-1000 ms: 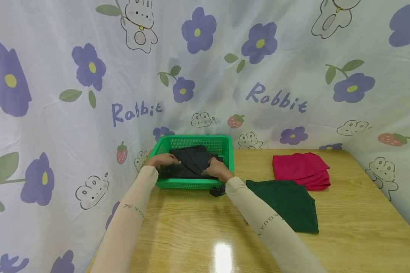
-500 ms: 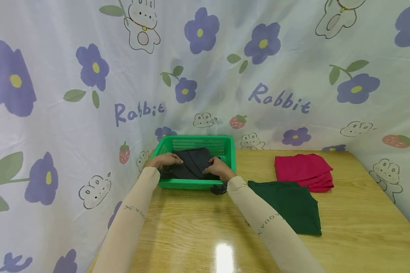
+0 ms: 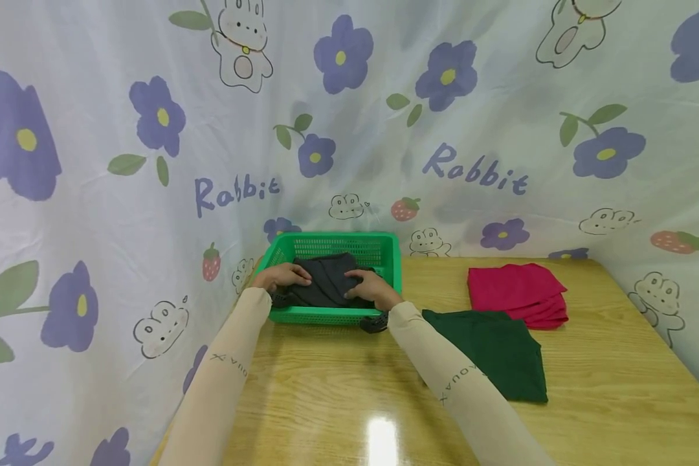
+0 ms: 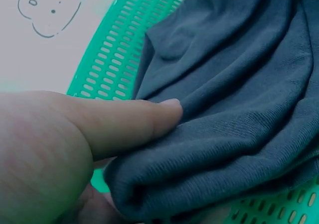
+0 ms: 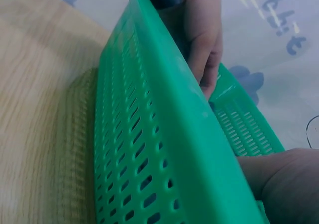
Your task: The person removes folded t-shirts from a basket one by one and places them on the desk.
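Observation:
A dark grey folded cloth (image 3: 323, 281) lies bunched in the green plastic basket (image 3: 332, 316) in the head view. At its left side my left hand (image 3: 285, 276) pinches a fold. The left wrist view shows the thumb over the soft, fine-ribbed cloth (image 4: 219, 99), with fingers partly hidden beneath. My right hand (image 3: 371, 289) is over the cloth's right side, its thumb and fingers spread apart. In the right wrist view, the basket wall (image 5: 144, 109) hides the cloth and most of my right hand (image 5: 286, 181); my left hand (image 5: 204, 30) appears beyond.
A dark green folded cloth (image 3: 492, 349) lies on the wooden table (image 3: 320, 388) right of the basket. Behind it is a red folded cloth (image 3: 515, 291). A flower-and-rabbit-print curtain (image 3: 373, 129) stands close behind and along the left. A black wrist device (image 3: 374, 323) overhangs the basket's front.
My right hand's fingers have loosened and spread from the grey cloth, whose right part has settled lower. My left hand keeps nearly the same place on the fold.

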### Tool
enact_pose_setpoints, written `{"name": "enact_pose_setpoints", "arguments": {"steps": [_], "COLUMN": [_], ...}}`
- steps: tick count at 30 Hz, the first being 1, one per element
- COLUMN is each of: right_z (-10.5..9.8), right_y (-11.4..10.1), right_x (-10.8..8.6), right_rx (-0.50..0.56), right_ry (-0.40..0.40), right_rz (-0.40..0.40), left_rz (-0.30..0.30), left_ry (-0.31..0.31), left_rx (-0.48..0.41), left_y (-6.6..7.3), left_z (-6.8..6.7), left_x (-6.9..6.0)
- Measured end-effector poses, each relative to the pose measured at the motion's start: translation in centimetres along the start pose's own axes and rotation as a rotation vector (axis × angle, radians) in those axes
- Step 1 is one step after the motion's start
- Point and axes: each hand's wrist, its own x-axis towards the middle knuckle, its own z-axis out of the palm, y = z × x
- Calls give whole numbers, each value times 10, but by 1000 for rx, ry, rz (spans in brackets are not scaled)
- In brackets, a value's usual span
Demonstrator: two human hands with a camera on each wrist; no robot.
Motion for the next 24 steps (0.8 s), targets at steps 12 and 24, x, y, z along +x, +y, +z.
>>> {"name": "enact_pose_setpoints", "arguments": {"steps": [12, 24], "right_z": [1, 0], "right_y": [-1, -3], "right_x": [-2, -3], "right_rx": [-25, -98], "right_ry": [99, 277], "right_rz": [-45, -157], "left_rz": [-23, 39], "left_ry": [34, 169], "left_rx": [-19, -6], "left_y": [-3, 3], "left_z": [-3, -6], "left_x": [-5, -14]}}
